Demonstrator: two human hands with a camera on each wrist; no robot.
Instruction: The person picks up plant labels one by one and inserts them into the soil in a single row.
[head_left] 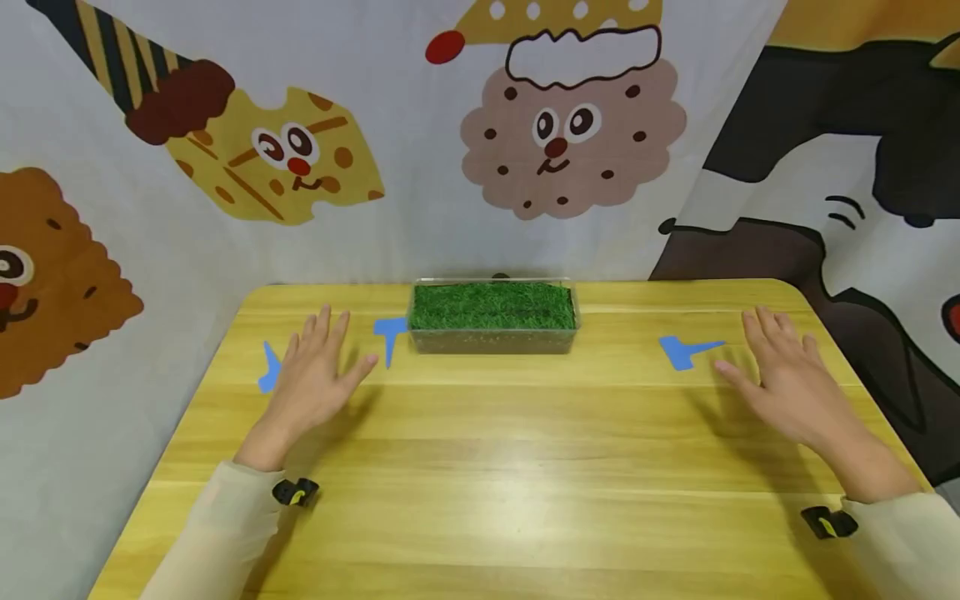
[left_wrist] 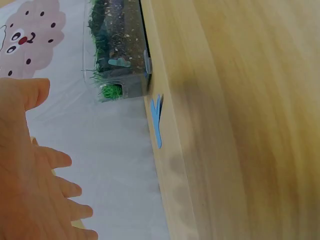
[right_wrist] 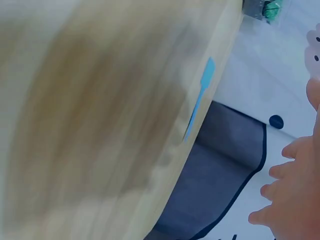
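In the head view my left hand (head_left: 311, 375) hovers over the table's left part with fingers spread, holding nothing. One blue T-shaped plant label (head_left: 270, 369) is partly hidden behind it; a second blue label (head_left: 389, 333) lies just right of its fingers, beside the clear box. My right hand (head_left: 787, 379), also spread and holding nothing, is over the right part. Close to its thumb lies a third blue label (head_left: 684, 352), its pointed stem toward the hand. At the table's back centre stands a clear plastic box (head_left: 491, 342) filled with soil and topped by green grass (head_left: 491, 306).
The light wooden table (head_left: 480, 467) has rounded far corners. Behind it hangs a white curtain (head_left: 420, 167) with cartoon biscuits and cheese, close to the table's back edge. Both hands cast shadows on the tabletop.
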